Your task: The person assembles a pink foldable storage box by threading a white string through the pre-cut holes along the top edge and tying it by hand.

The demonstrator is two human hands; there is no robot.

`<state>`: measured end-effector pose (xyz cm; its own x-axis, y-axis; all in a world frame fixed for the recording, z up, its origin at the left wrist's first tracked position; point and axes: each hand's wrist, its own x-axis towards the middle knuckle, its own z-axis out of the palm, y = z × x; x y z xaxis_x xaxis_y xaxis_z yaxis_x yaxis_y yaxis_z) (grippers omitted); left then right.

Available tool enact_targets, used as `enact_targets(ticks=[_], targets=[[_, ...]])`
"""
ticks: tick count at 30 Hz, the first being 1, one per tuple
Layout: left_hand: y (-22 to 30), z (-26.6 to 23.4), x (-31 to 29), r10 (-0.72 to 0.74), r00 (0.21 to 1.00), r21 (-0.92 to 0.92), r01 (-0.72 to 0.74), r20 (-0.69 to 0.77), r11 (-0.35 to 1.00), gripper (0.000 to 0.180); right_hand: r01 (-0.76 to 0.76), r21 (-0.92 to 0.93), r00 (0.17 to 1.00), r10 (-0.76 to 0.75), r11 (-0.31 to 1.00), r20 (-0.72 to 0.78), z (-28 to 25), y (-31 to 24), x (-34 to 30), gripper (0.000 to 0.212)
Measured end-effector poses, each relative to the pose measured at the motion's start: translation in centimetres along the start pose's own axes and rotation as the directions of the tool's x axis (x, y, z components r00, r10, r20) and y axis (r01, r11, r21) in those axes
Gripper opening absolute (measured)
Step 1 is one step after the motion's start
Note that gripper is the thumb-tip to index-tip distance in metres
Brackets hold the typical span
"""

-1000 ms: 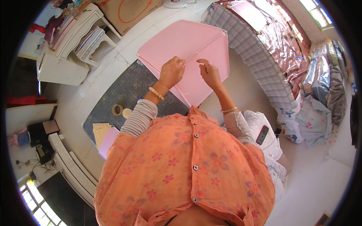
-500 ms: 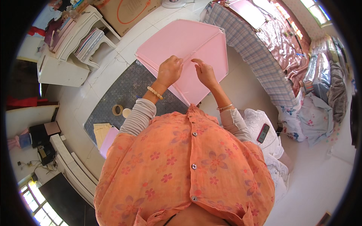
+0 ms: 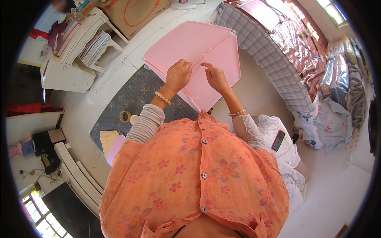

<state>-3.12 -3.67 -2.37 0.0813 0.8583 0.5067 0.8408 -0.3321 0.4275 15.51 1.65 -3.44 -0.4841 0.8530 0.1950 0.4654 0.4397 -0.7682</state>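
Observation:
A large pink many-sided panel piece (image 3: 174,43) with thin white edging lies in front of me, above a dark mat. A white twisted trim (image 3: 209,50) crosses it diagonally, and another runs along its near left side. Over its middle, my left hand (image 3: 179,75) is closed, fingers pinched together near the lower end of the diagonal trim. A short gap to the right, my right hand (image 3: 216,77) has its fingers curled in toward the thumb. Whatever either hand pinches is too small to make out.
On the dark patterned mat (image 3: 127,93) stand a tape roll (image 3: 124,116) and a small pale round thing (image 3: 133,119). A plaid-covered bed (image 3: 262,59) lies at right. At far left is a white desk (image 3: 67,75); a cardboard box (image 3: 133,16) stands behind. A phone (image 3: 278,140) rests on white cloth.

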Motion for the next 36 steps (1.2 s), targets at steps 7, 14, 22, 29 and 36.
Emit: enact_targets(ticks=[7,14,22,29,36], targets=[[0.04,-0.07,0.02,-0.005,1.000,-0.005,0.005,-0.001,1.000,0.016,-0.043,0.005,0.999,0.043,0.999,0.013,-0.18,-0.24,0.03,0.029],[-0.03,-0.16,-0.01,-0.005,1.000,-0.011,0.005,-0.004,1.000,0.017,-0.043,-0.007,0.999,0.043,0.999,0.026,-0.52,-0.47,0.17,0.029],[-0.13,-0.18,0.11,-0.034,0.999,-0.008,0.034,0.007,0.999,0.015,0.012,0.008,1.000,-0.012,1.000,0.006,-0.25,-0.17,0.13,0.030],[-0.25,-0.21,0.16,-0.018,1.000,-0.011,0.018,0.003,1.000,0.017,-0.006,-0.011,1.000,0.006,1.000,0.021,-0.16,-0.03,0.16,0.030],[-0.38,-0.22,0.19,-0.016,1.000,-0.008,0.016,0.000,1.000,0.017,0.017,0.017,1.000,-0.017,1.000,-0.010,0.09,0.09,0.18,0.029]])
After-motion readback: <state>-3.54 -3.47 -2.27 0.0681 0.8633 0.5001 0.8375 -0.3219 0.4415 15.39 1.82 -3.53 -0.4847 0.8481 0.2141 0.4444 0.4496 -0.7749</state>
